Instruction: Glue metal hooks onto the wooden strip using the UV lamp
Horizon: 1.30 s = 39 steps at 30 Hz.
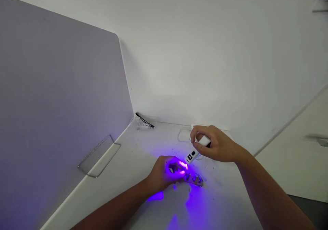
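Note:
A small white handheld UV lamp [194, 153] with a dark display is gripped in my right hand [216, 144]. It tilts down to the left, and its violet light falls on the fingertips of my left hand [166, 172]. Those left fingers are curled in a pinch; glare and the fingers hide what is between them. Right beside them, a narrow strip [201, 184] on the table carries several small shiny upright pieces [195, 177]. Whether the left hand touches the strip's near end, I cannot tell.
A bent wire frame [104, 156] sits at the table's left edge against a grey panel [58, 97]. Near the wall lies a clear packet [147, 123] with a black stick-like item [143, 119]. A pale cable [182, 134] lies behind my right hand on the white table [133, 158].

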Each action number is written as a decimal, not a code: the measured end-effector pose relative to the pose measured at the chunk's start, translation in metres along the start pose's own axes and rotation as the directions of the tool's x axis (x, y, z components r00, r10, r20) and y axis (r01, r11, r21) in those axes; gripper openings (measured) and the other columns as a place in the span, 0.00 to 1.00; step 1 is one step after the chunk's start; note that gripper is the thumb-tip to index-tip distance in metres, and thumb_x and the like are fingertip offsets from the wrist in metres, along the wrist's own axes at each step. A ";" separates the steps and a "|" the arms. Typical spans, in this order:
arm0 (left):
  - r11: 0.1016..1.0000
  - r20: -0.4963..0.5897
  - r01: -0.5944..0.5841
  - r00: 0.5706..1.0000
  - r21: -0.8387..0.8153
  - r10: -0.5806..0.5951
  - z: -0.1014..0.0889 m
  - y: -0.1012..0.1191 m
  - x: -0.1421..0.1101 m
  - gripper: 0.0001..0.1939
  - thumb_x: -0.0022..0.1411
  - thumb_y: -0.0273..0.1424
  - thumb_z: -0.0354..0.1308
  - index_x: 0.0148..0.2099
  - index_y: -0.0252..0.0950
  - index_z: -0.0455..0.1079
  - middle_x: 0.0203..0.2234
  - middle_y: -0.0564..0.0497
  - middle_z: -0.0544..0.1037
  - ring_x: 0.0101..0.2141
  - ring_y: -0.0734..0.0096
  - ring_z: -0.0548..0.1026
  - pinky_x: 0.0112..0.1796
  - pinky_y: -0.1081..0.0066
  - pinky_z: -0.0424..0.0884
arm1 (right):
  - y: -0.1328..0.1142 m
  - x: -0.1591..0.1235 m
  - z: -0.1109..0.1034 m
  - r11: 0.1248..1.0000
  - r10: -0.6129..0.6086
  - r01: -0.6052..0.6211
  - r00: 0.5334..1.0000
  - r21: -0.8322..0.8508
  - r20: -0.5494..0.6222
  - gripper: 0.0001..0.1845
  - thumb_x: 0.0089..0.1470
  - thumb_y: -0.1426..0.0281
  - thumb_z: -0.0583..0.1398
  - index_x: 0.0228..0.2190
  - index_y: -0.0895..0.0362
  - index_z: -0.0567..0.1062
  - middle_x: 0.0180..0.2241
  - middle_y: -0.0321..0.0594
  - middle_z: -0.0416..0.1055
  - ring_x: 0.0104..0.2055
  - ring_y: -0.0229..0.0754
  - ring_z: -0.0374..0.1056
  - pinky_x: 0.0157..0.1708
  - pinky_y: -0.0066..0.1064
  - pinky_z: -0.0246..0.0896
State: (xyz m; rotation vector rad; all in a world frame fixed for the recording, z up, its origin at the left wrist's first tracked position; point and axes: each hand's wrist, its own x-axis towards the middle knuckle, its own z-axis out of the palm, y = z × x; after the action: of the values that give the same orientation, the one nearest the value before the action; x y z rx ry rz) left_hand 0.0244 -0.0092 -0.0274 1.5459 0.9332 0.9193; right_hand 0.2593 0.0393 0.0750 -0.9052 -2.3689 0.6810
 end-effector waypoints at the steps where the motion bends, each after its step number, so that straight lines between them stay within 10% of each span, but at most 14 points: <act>1: 1.000 -0.007 0.007 1.000 -0.004 -0.007 0.000 -0.001 0.000 0.07 0.56 0.31 0.70 0.37 0.32 0.83 0.30 0.47 0.84 0.25 0.72 0.78 0.24 0.76 0.73 | 0.000 0.000 0.001 1.000 0.015 -0.015 1.000 0.013 0.000 0.02 0.60 0.68 0.60 0.37 0.52 0.71 0.29 0.32 0.75 0.20 0.33 0.64 0.21 0.25 0.57; 13: 0.999 -0.098 0.036 0.995 0.023 -0.033 0.000 -0.013 0.005 0.11 0.50 0.33 0.75 0.33 0.31 0.83 0.26 0.48 0.83 0.23 0.76 0.74 0.25 0.77 0.67 | -0.001 0.001 0.001 0.983 -0.183 0.185 0.979 -0.012 0.094 0.07 0.52 0.75 0.61 0.34 0.53 0.73 0.29 0.32 0.73 0.34 0.39 0.68 0.35 0.29 0.63; 25: 0.999 -0.042 0.032 0.999 0.036 -0.031 0.002 -0.004 0.001 0.09 0.55 0.32 0.72 0.37 0.32 0.83 0.31 0.45 0.85 0.23 0.73 0.77 0.25 0.76 0.71 | -0.006 0.001 0.000 0.997 0.033 -0.036 0.998 -0.065 -0.046 0.03 0.57 0.72 0.60 0.34 0.52 0.70 0.26 0.31 0.74 0.26 0.37 0.71 0.27 0.27 0.62; 39: 0.997 -0.060 0.044 0.997 0.063 -0.040 0.000 -0.002 0.003 0.09 0.53 0.32 0.73 0.35 0.31 0.84 0.26 0.47 0.84 0.22 0.74 0.75 0.24 0.76 0.68 | -0.003 -0.001 -0.003 0.986 -0.144 0.149 0.986 -0.070 0.079 0.06 0.54 0.75 0.60 0.34 0.52 0.72 0.29 0.32 0.74 0.33 0.39 0.69 0.36 0.30 0.64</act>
State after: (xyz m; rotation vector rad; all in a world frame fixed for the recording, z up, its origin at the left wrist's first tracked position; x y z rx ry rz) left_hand 0.0254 -0.0060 -0.0292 1.5545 1.0423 0.9164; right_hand 0.2604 0.0374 0.0793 -0.7386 -2.5120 0.5794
